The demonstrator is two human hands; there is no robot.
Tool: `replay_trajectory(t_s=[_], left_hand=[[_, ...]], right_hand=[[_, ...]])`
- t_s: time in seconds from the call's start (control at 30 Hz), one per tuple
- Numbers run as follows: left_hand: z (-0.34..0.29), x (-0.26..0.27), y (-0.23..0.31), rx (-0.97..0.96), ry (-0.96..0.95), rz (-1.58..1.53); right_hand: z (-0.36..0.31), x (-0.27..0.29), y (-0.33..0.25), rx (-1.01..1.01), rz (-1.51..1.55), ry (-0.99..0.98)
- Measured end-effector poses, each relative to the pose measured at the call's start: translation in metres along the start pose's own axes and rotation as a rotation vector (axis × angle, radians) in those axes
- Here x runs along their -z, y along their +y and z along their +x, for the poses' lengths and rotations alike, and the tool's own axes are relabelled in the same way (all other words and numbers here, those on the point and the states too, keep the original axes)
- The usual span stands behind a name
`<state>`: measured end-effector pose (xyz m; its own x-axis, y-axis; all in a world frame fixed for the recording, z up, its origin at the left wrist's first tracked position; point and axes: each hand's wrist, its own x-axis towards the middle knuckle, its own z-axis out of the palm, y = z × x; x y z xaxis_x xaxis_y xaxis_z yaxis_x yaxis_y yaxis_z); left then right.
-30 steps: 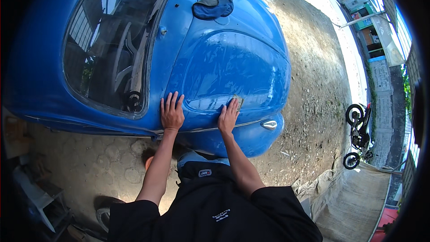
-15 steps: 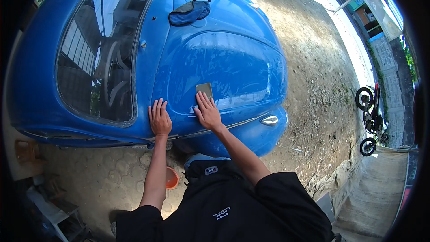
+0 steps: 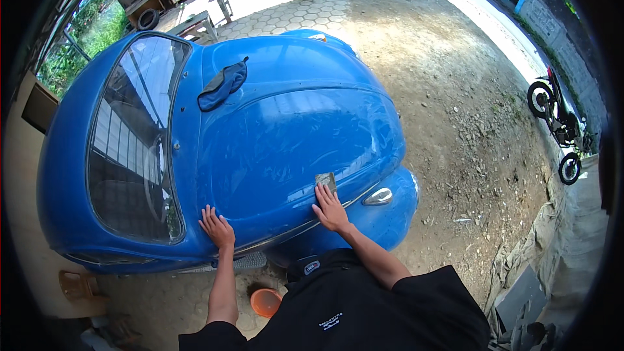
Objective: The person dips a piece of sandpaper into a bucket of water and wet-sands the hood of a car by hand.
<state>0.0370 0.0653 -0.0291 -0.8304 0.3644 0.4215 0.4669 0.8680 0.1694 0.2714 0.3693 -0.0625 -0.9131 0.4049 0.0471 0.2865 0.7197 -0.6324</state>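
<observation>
My right hand [image 3: 332,209] holds a small greyish-brown sheet that looks like sandpaper [image 3: 325,179], with its fingers lying over the near part and pressing it on the front near side of a blue car's hood [image 3: 286,136]. The far end of the sheet sticks out past the fingertips. My left hand [image 3: 216,228] rests flat with fingers spread, holding nothing, on the bodywork close to the windshield's lower corner. Pale smeary streaks mark the hood. A dark blue and grey folded cloth item [image 3: 223,84] lies across its far rear part.
An orange bucket [image 3: 266,302] stands on the ground by my legs. The windshield [image 3: 133,149] is on the left, and a chrome-trimmed lamp [image 3: 377,196] sits on the near fender. Further off are a parked motorcycle [image 3: 556,114], a brown plastic chair [image 3: 81,286] and a tire [image 3: 148,19].
My right hand and the sheet have slid along the hood toward the car's front. My left hand stays near the windshield corner. The view has tilted up, showing more of the far yard.
</observation>
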Motion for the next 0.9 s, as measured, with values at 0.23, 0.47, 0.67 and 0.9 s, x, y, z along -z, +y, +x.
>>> replay_trajectory(t_s=[0.23,0.47,0.67,0.9], left_hand=[[0.026,-0.02,0.101,-0.179,-0.191,-0.088],[0.085,-0.066,0.214,-0.436,-0.301,-0.217],[0.091,-0.107,0.306,-0.602,-0.461,-0.186],[0.095,-0.103,0.334,-0.597,-0.432,-0.021]], right_hand=[[-0.005,0.033,0.038,0.09,0.115,-0.105],[-0.009,0.009,0.019,-0.166,0.05,0.127],[-0.011,0.021,0.029,-0.361,0.088,0.099],[0.048,0.041,0.107,-0.8,0.159,0.337]])
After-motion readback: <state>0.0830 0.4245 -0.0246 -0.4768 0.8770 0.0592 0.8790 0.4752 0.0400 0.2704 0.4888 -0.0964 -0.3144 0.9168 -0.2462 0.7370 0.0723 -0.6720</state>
